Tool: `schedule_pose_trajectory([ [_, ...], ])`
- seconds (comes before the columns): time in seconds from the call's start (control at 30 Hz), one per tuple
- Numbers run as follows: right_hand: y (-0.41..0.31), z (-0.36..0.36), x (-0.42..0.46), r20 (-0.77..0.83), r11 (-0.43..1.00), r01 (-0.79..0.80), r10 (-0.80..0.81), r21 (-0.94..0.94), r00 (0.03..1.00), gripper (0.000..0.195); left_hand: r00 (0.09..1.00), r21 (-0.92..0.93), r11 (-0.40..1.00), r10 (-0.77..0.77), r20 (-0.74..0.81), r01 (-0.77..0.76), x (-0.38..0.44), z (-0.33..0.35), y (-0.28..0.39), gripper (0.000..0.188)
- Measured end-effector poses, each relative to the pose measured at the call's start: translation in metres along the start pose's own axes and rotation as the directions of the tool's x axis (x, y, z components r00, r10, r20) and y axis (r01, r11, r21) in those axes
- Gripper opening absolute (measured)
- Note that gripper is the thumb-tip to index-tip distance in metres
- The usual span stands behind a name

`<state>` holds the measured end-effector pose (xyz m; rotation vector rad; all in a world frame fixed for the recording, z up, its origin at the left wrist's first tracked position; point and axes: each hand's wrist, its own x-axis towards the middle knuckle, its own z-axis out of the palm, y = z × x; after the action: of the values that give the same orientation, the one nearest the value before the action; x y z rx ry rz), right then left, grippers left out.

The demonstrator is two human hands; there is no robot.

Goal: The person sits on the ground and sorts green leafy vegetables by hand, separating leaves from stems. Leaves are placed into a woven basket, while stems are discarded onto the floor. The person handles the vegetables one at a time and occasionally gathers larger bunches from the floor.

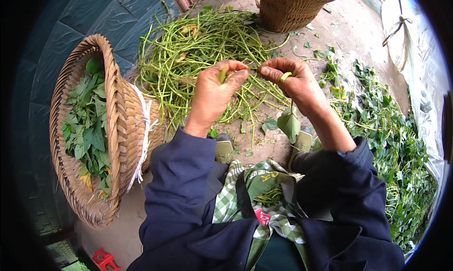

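Note:
My left hand is raised in front of me, thumb and fingers closed on a short piece of green stem. Close beside it on the right, my right hand pinches another green stem, with a leaf hanging under the palm. The fingertips of the two hands are nearly together; whether one strand joins them I cannot tell. Behind and below the hands lies a heap of long green stems on the floor. Some stem pieces rest in the green checked apron on my lap.
A woven basket holding leaves stands at the left. Another woven basket is at the top. Leafy vines are piled along the right beside plastic sheeting. A red plastic stool shows at the lower left.

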<state>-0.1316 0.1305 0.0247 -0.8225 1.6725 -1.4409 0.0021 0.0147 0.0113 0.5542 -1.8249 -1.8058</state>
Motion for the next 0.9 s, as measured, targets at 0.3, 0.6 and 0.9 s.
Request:
schedule_pose_trajectory([
  [0.3, 0.007, 0.008, 0.001, 0.041, 0.994, 0.104, -0.103, -0.038, 0.994, 0.022, 0.965, 0.351, 0.909, 0.257, -0.047, -0.225, 0.0, 0.007, -0.006, 0.008],
  [0.6, 0.001, 0.003, -0.001, 0.123, 0.99, -0.003, -0.015, 0.143, 0.992, 0.016, 0.994, 0.078, 0.991, 0.107, 0.03, -0.109, -0.001, 0.004, 0.001, 0.007],
  [0.9, 0.009, -0.006, -0.002, 0.095, 0.997, 0.061, -0.056, -0.056, 0.994, 0.017, 0.998, -0.455, 0.889, -0.067, -0.011, 0.055, 0.016, -0.019, -0.008, 0.016],
])
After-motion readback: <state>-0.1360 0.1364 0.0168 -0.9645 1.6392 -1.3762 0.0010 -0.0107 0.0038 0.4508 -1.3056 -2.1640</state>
